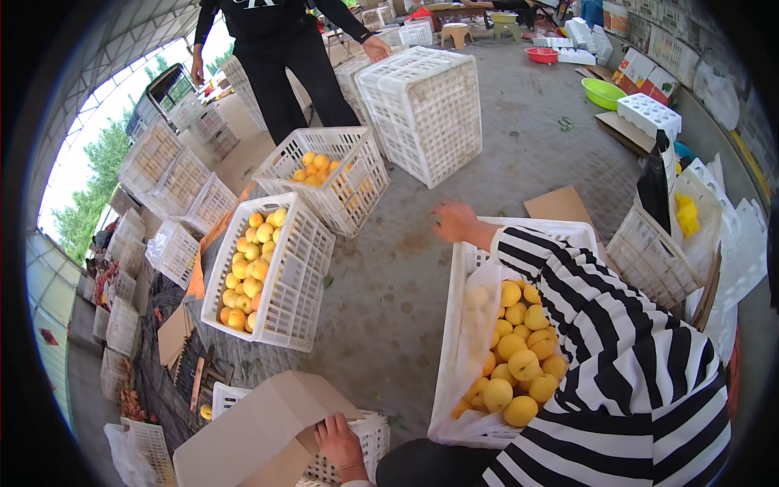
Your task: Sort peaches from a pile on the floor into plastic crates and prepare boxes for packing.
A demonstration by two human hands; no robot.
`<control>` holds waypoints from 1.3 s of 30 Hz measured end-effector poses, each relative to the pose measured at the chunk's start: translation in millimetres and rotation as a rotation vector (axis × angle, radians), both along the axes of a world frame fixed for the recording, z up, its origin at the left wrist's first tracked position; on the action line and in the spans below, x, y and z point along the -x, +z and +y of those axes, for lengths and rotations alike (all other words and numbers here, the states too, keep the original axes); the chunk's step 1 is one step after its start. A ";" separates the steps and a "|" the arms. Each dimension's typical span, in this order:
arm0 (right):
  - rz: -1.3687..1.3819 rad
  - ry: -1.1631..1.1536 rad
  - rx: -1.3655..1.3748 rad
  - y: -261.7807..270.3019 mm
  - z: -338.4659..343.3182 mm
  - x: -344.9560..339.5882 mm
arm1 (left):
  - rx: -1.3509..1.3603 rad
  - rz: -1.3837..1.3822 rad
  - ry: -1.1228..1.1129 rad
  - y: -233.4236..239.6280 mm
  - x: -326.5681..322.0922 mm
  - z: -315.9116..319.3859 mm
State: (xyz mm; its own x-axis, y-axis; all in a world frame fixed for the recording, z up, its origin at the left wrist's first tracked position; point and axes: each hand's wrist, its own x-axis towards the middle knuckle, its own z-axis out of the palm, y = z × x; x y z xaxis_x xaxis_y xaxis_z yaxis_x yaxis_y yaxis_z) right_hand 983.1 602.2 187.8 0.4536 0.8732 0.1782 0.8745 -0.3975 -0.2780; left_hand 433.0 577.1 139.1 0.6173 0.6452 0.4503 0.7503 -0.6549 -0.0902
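Note:
At the bottom, my left hand (pixel 339 443) holds the edge of an open cardboard box (pixel 274 414), fingers curled over the board. The box rests against a white plastic crate (pixel 371 435). My right hand (pixel 455 221) reaches forward over the concrete floor, slightly blurred, fingers apart and nothing in them. Under my striped right sleeve (pixel 584 286) stands a white crate (pixel 447 365) lined with a clear plastic bag (pixel 478 329). Yellow peaches (pixel 511 347) fill it, and the arm hides part of them.
Ahead on the left stand a crate of peaches (pixel 292 268) and a partly filled one (pixel 359 195). Behind them a person (pixel 286 55) in black touches an upended crate (pixel 420 109). A cardboard sheet (pixel 563 204) and a crate of packing waste (pixel 651 262) lie right.

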 end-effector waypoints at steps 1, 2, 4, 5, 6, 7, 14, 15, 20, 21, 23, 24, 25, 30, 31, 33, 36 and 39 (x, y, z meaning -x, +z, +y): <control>-0.200 0.020 -0.118 -0.9 1.1 -3.3 | 0.004 -0.002 -0.003 -1.2 0.4 0.1; -0.399 0.047 -0.236 -0.9 4.9 -5.6 | 0.000 0.009 0.013 -3.3 2.4 0.7; -0.394 0.022 -0.333 20.3 15.5 -4.6 | 0.000 0.020 0.032 -4.5 6.5 1.0; -0.391 -0.011 -0.433 35.3 20.6 -6.8 | -0.005 0.012 0.018 -4.3 6.5 2.0; -0.406 -0.065 -0.479 50.7 26.1 -10.7 | -0.010 0.004 0.006 -4.0 6.7 2.1; -0.423 -0.121 -0.525 67.0 30.9 -16.6 | -0.007 0.003 0.005 -3.7 5.6 2.0; -0.672 -0.179 -0.648 170.5 56.2 -43.2 | 0.007 0.017 0.029 -4.0 4.9 1.1; -0.675 -0.182 -0.646 183.8 57.6 -45.6 | 0.007 0.008 0.030 -4.5 4.3 1.4; -0.831 -0.182 -0.635 232.9 62.1 -64.2 | 0.018 -0.005 0.024 -6.4 2.8 2.1; -0.836 -0.167 -0.622 239.1 61.5 -67.9 | 0.017 0.001 0.031 -6.8 2.7 2.3; -0.829 -0.166 -0.571 247.1 64.3 -73.4 | 0.000 -0.012 0.014 -6.9 3.9 1.9; -0.821 -0.164 -0.520 249.1 65.7 -76.1 | -0.017 -0.025 -0.002 -7.2 4.1 1.1; -0.815 -0.179 -0.473 249.8 67.8 -78.0 | -0.015 -0.024 -0.002 -7.8 3.9 0.3; -0.694 -0.250 -0.374 245.6 76.3 -88.2 | 0.020 -0.007 0.029 -9.5 1.8 -0.3; -0.642 -0.301 -0.336 243.6 75.7 -91.9 | 0.022 -0.007 0.030 -9.4 1.1 0.0; -0.572 -0.370 -0.296 239.9 73.0 -93.4 | 0.014 0.002 0.028 -8.1 1.9 1.2; -0.425 -0.486 -0.250 222.2 66.6 -104.5 | 0.017 -0.004 0.037 -5.6 0.0 4.0; -0.412 -0.540 -0.242 181.4 51.2 -97.3 | 0.037 -0.014 0.032 -7.8 -5.0 3.5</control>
State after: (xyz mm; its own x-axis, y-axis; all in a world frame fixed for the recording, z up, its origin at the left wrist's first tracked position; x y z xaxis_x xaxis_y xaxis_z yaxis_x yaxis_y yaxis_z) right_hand 1080.4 653.4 369.2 0.6653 0.4604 0.5877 0.6261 -0.7729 -0.1033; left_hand 437.9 580.7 131.3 0.5898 0.6810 0.4340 0.7721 -0.6330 -0.0560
